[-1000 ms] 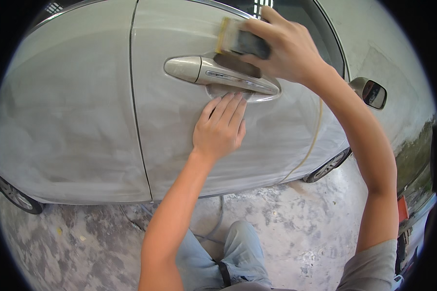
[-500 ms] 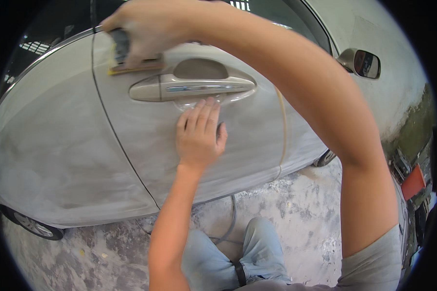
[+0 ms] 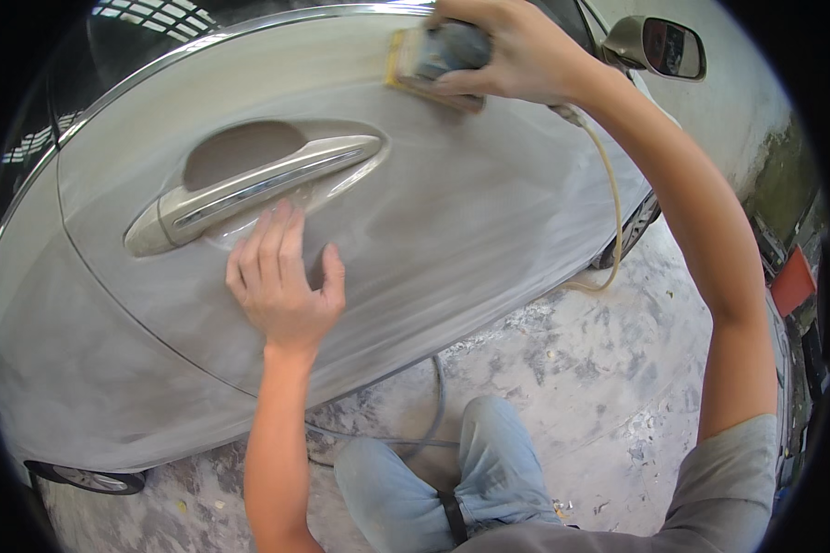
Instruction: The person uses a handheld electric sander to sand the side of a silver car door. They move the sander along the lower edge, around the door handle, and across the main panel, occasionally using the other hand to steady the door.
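Note:
A dull, sanded grey car door (image 3: 452, 230) fills the view, with a beige door handle (image 3: 249, 189) at upper left. My right hand (image 3: 507, 46) grips a small sanding block (image 3: 424, 60) with a yellow pad, pressed flat against the door near its top edge, right of the handle. A thin hose (image 3: 611, 212) hangs from the block down the door. My left hand (image 3: 281, 276) lies flat on the panel just below the handle, fingers spread slightly and holding nothing.
The side mirror (image 3: 659, 46) sticks out at top right. A dusty concrete floor (image 3: 572, 369) lies below the car, crossed by a grey hose (image 3: 433, 405). My knee in blue jeans (image 3: 470, 470) is at the bottom. A front wheel (image 3: 632, 230) shows at right.
My right hand has carried the sanding block from above the left end of the handle to the upper door right of it. My left hand stays flat under the handle.

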The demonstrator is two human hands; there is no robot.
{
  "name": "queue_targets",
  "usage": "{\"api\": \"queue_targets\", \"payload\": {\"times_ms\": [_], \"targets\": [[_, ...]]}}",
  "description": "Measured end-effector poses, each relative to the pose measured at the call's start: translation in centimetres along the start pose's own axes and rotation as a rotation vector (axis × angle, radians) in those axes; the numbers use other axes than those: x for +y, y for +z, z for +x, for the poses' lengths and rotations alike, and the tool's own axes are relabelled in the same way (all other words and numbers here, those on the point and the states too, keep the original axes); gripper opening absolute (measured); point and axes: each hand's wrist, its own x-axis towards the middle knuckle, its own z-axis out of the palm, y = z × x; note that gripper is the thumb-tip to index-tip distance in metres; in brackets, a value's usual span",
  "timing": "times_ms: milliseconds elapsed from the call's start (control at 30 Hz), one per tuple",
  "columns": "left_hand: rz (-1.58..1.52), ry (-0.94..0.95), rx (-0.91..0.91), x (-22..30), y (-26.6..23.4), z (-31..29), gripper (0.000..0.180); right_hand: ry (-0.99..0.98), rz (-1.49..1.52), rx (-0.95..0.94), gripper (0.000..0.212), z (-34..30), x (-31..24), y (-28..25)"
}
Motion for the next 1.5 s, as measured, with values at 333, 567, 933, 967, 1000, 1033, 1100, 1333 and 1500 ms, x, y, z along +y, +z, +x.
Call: {"api": "queue_targets", "payload": {"times_ms": [333,567,933,967,1000,1033,1100,1333,1500], "targets": [[0.044,0.046,-0.011,0.6,0.0,0.2,0.055,0.514,-0.233,0.348,0.057,-15.1,4.8,2.3],[0.053,0.082,-0.108,0.7,0.0,-0.5,0.065,0.626,-0.092,0.471,0.058,-11.9,-8.8,10.2],[0.251,0.004,-0.354,-4.8,-6.7,-5.3,0.08,0.807,-0.085,0.555,0.058,-16.5,-6.7,10.7],[0.256,-0.018,-0.339,-5.2,-7.1,-5.5,0.081,0.875,-0.099,0.605,0.058,-16.9,-5.5,10.2],[0.251,-0.047,-0.316,-5.4,-7.4,-5.7,0.081,0.923,-0.111,0.618,0.057,-17.1,-4.8,10.0],[0.207,-0.061,-0.303,-5.3,-7.6,-5.7,0.08,0.97,-0.125,0.631,0.056,-17.1,-4.5,9.9],[0.11,-0.092,-0.268,-4.5,-7.9,-5.0,0.079,1.038,-0.18,0.623,0.057,-16.2,-6.4,10.5],[-0.049,0.016,-0.07,-2.4,-6.2,5.0,0.046,0.614,0.011,0.494,0.06,-8.9,-22.9,18.0],[-0.221,-0.131,-0.226,-3.8,-2.8,9.0,0.04,0.526,0.146,0.566,0.051,-10.7,-24.3,18.3]]}}
